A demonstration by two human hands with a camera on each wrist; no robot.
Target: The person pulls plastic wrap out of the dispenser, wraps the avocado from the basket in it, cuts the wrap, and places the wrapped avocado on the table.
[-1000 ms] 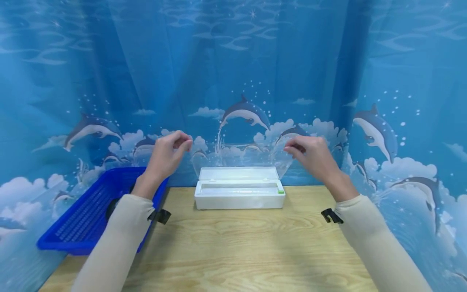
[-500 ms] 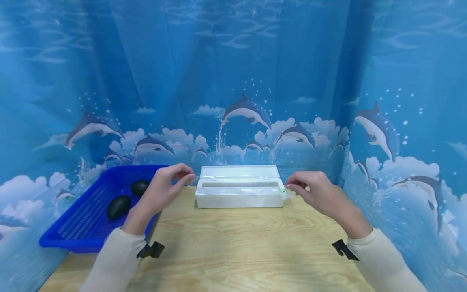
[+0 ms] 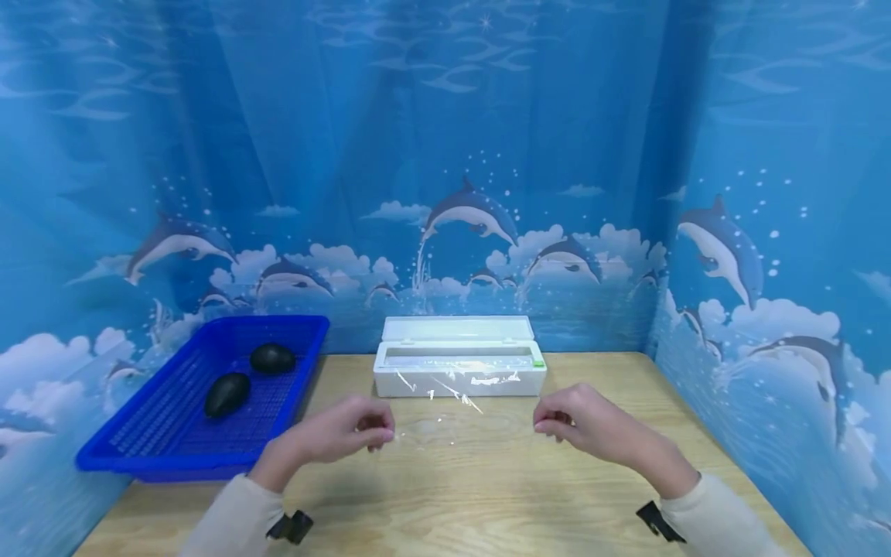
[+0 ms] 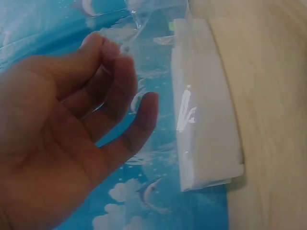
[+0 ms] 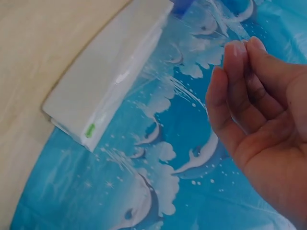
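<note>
A sheet of clear cling film (image 3: 455, 433) spans the gap between my two hands, in front of the white cling film dispenser (image 3: 455, 329), whose lid stands up. My left hand (image 3: 341, 429) pinches one corner of the film between thumb and forefinger. At the opposite corner, my right hand (image 3: 599, 429) pinches it the same way. Glossy creases of the film (image 4: 184, 112) overlap the dispenser's front in the left wrist view. In the right wrist view the film (image 5: 218, 19) runs from my fingertips toward the dispenser (image 5: 108, 67), which has a green slider at one end.
A blue plastic basket (image 3: 97, 456) at the left holds two dark, avocado-like oval fruits (image 3: 227, 394). The wood-grain table (image 3: 487, 503) extends toward me. A dolphin-print curtain (image 3: 445, 116) hangs behind and on both sides.
Both hands came down from above and behind the dispenser, passed its ends, and moved toward me, drawing the film out over its front. The basket's fruits are now fully uncovered.
</note>
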